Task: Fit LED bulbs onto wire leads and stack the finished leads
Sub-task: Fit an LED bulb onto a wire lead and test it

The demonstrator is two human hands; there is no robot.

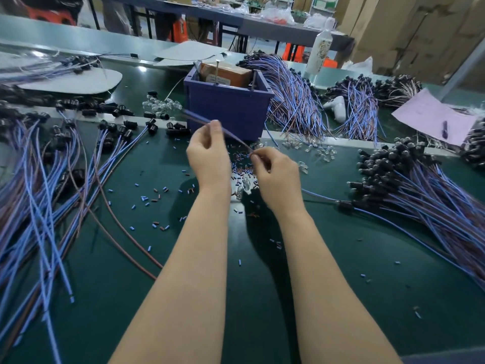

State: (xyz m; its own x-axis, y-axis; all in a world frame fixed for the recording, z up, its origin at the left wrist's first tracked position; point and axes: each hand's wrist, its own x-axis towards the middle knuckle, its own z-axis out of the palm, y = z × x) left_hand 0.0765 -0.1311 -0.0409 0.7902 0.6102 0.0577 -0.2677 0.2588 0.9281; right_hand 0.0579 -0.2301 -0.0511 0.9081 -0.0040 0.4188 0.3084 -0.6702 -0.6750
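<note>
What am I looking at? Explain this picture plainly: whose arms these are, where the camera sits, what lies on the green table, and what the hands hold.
There is no machine here. These are a person's two bare arms, seen from a camera worn on the head that looks forward and down. The left hand and the right hand each pinch the same thin purple wire lead, which is stretched between them. It is blurred, so its tip cannot be made out. On the green table lie loose wire leads with black sockets at the left and a thicker pile of leads at the right. There are also small clear bulbs and scattered blue and brown bits. A purple bin stands behind the hands.
</note>
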